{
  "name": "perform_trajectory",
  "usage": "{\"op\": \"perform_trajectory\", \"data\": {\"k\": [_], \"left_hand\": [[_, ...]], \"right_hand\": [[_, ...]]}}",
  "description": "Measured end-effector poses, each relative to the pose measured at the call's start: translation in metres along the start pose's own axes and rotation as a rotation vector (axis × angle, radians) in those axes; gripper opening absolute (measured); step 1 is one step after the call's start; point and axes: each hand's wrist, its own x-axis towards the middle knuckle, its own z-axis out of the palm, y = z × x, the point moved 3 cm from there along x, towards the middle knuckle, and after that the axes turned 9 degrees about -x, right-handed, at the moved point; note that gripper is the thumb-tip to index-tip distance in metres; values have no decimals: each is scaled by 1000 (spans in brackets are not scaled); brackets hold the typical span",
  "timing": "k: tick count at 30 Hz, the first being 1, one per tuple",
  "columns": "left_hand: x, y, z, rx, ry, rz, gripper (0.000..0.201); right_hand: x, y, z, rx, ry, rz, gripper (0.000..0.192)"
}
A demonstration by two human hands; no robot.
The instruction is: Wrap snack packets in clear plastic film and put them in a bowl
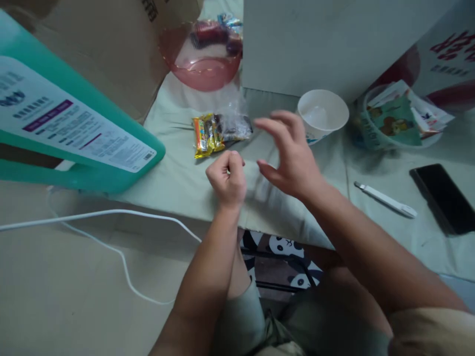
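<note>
My left hand (227, 179) is closed in a fist above the front of the cloth-covered table, thumb on top. Whatever it may hold is hidden inside the fingers. To its right hovers my right hand (291, 153), fingers apart and curved, with nothing visible between them; it is slightly blurred. Just beyond the left fist lie a yellow snack packet (208, 136) and a dark packet in clear plastic (235, 127). Behind my right hand stands a white paper cup (326, 116), partly covered by the hand.
A large green jug (144, 163) leans in at the left. Farther back are a pink bowl (208, 74), a cardboard box (111, 49) and a white box (315, 44). At right are a tub of packets (404, 118), a slim white tool (388, 199) and a black phone (443, 198).
</note>
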Motion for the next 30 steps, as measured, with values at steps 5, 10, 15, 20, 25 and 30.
{"op": "perform_trajectory", "data": {"k": [5,10,15,20,25,30], "left_hand": [[1,-5,-13,19,-2,7,45],[2,-9,-21,-5,-16,-22,44],[-5,-6,0,23,-266,-153,37],[-41,7,43,245,-702,-239,27],[-67,10,74,200,-765,-271,36],[-64,-9,88,4,-646,-273,38]], "right_hand": [[83,10,74,-112,-231,-123,65],[51,32,70,-111,-177,-5,74],[-56,21,18,-201,-106,51,73],[-136,36,-11,-266,177,371,60],[-138,49,-14,-139,198,440,71],[-143,63,-52,98,122,262,58]]}}
